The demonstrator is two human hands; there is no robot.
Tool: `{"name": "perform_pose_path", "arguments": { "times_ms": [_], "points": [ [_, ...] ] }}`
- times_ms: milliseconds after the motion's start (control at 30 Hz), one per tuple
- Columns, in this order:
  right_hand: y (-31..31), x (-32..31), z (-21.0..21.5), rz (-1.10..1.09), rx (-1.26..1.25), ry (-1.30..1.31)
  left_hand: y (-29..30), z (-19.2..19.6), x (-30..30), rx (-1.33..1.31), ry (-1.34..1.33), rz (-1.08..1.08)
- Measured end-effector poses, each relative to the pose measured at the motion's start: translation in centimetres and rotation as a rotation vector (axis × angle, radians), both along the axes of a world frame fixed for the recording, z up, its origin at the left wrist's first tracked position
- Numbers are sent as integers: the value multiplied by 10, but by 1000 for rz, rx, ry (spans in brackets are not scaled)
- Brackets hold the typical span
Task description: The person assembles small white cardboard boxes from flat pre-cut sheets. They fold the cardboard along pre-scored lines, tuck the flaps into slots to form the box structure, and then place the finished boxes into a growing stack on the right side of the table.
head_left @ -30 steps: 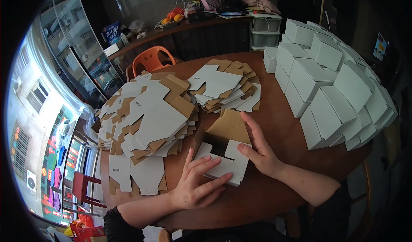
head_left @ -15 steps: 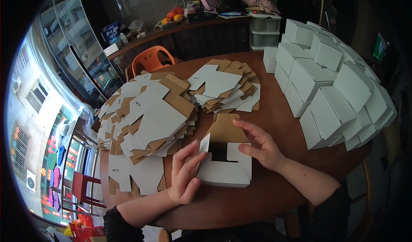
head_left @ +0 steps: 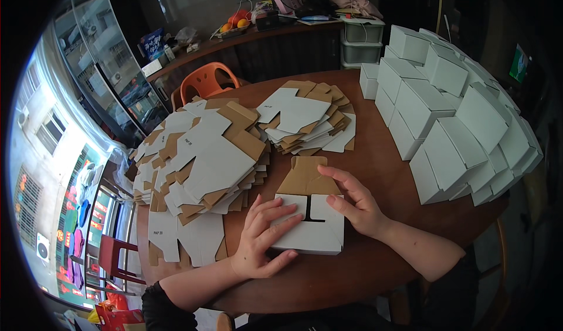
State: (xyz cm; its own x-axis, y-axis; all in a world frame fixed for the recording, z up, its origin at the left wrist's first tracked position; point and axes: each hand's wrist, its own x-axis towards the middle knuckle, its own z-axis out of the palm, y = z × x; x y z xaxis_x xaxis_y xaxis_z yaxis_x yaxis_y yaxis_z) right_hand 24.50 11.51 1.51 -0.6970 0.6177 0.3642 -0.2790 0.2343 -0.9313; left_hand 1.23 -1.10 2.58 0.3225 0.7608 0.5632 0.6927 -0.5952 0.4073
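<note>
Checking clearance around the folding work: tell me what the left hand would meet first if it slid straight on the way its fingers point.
The left hand points up and right across the half-folded white box. Going on, it would probably meet the right hand pressing the same box, though their heights are hard to judge.

In front of you on the round table lies a half-folded carton, its open flap pointing away from you. Your left hand rests on the carton's left part; your right hand lies on its right part. To your left spreads a large heap of flat carton blanks, some hanging over the table edge. Behind the carton sits a smaller pile of blanks. To your right, folded boxes are stacked in rows. Behind the heap stands a plastic chair; beyond it, a long counter runs along the wall.
</note>
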Motion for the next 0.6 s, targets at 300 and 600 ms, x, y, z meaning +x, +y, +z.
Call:
{"name": "perform_pose_path", "arguments": {
  "times_ms": [300,600],
  "points": [
    [-5,-5,-3,-102,-27,65,-2,-1,1,37,40,28],
    [-4,-3,0,29,-237,20,-7,-2,5,69,67,50]
  ]
}}
